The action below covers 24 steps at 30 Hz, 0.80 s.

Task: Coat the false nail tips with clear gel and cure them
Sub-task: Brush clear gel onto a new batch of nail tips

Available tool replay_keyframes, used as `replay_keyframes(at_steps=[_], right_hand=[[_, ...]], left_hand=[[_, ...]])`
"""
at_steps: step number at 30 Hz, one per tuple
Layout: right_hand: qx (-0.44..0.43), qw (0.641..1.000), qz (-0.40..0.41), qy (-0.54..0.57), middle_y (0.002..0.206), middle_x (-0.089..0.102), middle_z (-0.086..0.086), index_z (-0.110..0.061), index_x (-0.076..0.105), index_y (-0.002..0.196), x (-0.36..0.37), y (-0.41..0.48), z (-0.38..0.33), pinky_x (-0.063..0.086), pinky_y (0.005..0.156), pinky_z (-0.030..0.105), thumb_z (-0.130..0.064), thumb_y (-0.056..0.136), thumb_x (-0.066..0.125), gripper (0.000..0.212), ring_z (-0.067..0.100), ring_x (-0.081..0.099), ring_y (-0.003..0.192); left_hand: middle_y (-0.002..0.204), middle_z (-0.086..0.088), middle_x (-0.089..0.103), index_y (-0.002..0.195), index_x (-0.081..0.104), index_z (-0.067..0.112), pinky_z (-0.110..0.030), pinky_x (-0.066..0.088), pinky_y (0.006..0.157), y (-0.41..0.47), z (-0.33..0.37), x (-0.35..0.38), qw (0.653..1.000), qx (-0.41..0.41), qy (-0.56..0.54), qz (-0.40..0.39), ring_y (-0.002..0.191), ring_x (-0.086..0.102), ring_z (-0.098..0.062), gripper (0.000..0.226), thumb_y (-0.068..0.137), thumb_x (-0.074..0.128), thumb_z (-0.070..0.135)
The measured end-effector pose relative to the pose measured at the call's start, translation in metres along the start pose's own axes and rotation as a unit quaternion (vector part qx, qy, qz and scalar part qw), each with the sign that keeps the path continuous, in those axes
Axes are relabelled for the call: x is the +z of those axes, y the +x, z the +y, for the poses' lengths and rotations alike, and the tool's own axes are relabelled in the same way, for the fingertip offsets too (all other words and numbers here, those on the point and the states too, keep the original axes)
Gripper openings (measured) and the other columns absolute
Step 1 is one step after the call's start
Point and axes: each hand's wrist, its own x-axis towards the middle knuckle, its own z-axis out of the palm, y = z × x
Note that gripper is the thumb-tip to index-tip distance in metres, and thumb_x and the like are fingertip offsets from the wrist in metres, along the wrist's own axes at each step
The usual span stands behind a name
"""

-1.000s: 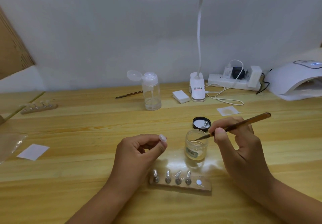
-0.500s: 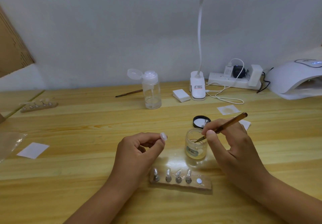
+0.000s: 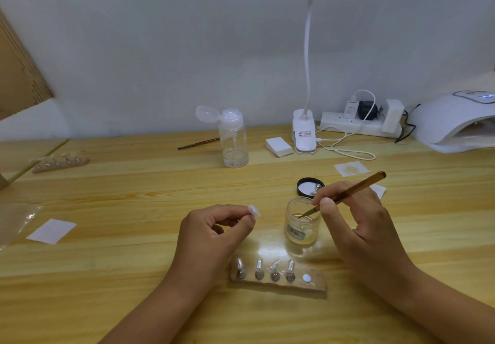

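We log left hand (image 3: 211,236) pinching a clear false nail tip (image 3: 254,210) beside the glass jar (image 3: 301,234), right hand (image 3: 359,231) gripping an amber brush (image 3: 353,189) dipped past its rim.

Brush (image 3: 348,192) tip in jar (image 3: 302,226), behind nail stand (image 3: 278,280).

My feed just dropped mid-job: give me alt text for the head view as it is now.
The right hand holds a brush with its tip inside a small open glass jar, while the left hand pinches a clear nail tip beside it. A wooden holder with four stands lies nearer on the table; the curing lamp sits far right.
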Motion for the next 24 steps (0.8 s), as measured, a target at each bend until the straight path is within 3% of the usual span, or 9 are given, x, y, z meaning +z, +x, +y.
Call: replay_keyframes(at_steps=[5,9,16,24], right_hand=[[0.032,0.996,0.056,0.068,0.092,0.064,-0.012,-0.031,0.063,0.088,-0.0042,0.0004,0.0006,0.043,0.085,0.029,-0.042,0.091,0.046,0.021,0.015,0.059,0.096],[0.049,0.994,0.060,0.079,0.089,0.064,-0.015,-0.033,0.062,0.087,-0.0041,0.0018,0.0009,0.041,0.083,0.020,-0.043,0.090,0.045,0.021,0.012,0.058,0.093],[0.038,0.999,-0.014,0.034,0.094,0.062,-0.014,-0.028,0.063,0.087,-0.0002,0.0016,0.0012,0.042,0.088,0.034,-0.042,0.088,0.044,0.023,0.011,0.057,0.099],[0.041,0.999,-0.031,0.018,0.093,0.060,-0.016,-0.032,0.062,0.085,0.0001,0.0019,0.0035,0.041,0.085,0.025,-0.043,0.086,0.044,0.021,0.010,0.056,0.099]], left_hand=[[0.080,0.014,0.076,0.080,0.078,0.042,-0.026,0.049,0.065,0.0007,-0.0006,0.0006,1.000,0.000,0.003,0.000,0.069,0.063,-0.004,0.026,0.080,0.076,0.016],[0.083,0.015,0.076,0.081,0.078,0.041,-0.027,0.051,0.069,0.0007,-0.0021,0.0001,1.000,-0.001,0.003,-0.003,0.073,0.066,-0.007,0.023,0.081,0.076,0.017],[0.084,0.013,0.076,0.082,0.078,0.040,-0.043,0.055,0.076,0.0007,-0.0017,0.0013,1.000,0.000,0.006,-0.007,0.081,0.069,-0.020,0.025,0.081,0.077,0.015],[0.079,0.010,0.076,0.080,0.079,0.038,-0.032,0.050,0.066,0.0007,-0.0004,0.0017,1.000,-0.001,0.006,-0.006,0.068,0.063,-0.005,0.026,0.081,0.077,0.012]])
